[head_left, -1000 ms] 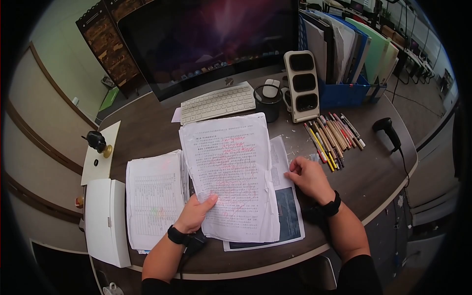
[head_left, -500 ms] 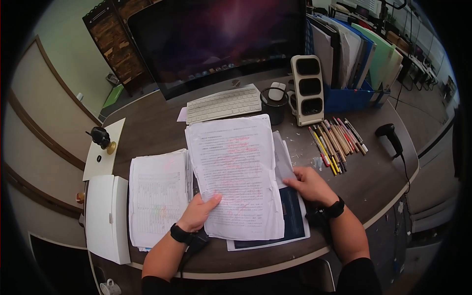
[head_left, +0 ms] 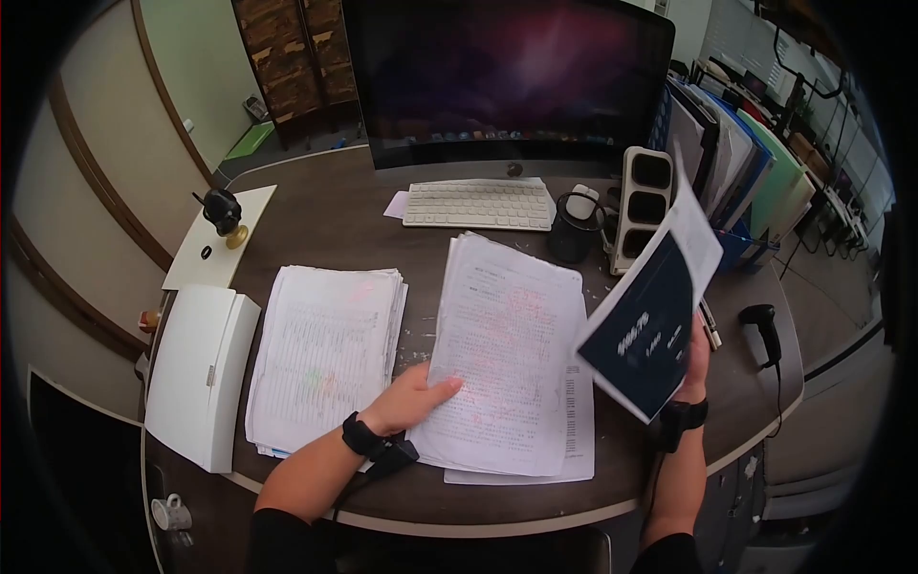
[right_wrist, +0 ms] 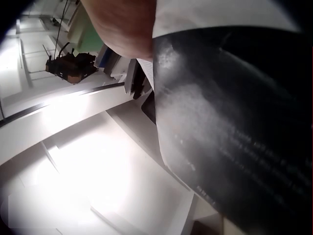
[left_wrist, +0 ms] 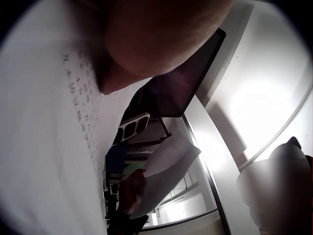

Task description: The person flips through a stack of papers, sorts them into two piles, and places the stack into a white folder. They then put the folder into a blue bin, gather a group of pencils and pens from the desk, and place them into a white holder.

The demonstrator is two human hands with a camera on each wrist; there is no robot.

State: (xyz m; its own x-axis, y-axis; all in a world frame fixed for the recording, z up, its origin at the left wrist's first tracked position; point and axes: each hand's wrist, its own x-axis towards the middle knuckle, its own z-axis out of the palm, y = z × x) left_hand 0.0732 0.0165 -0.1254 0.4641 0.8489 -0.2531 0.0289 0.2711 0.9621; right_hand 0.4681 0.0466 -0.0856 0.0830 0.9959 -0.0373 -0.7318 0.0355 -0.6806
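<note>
My left hand (head_left: 411, 397) grips the left edge of a stack of printed papers (head_left: 507, 354) marked in red, thumb across the top page. In the left wrist view the thumb (left_wrist: 151, 44) lies over the printed page (left_wrist: 54, 132). On the right, my right hand (head_left: 699, 364) holds up a tilted sheet with a dark blue block and white print (head_left: 636, 335); its fingers are mostly behind the sheet. The right wrist view shows the sheet's dark face (right_wrist: 220, 117) close up. Beneath the held stack, a white printed sheet (head_left: 580, 450) peeks out. Another paper pile (head_left: 325, 344) lies to the left.
A white box (head_left: 191, 373) stands at the desk's left edge, near a board (head_left: 196, 258) with a black and gold object. Behind the papers are a keyboard (head_left: 478, 204), mesh cup (head_left: 572, 244) and three-window holder (head_left: 639, 206). A corded scanner (head_left: 762, 330) lies at right.
My right hand has taken the sheet with the dark blue block from under the stack and raised it to the right. My left hand still holds the stack. The head view has shifted.
</note>
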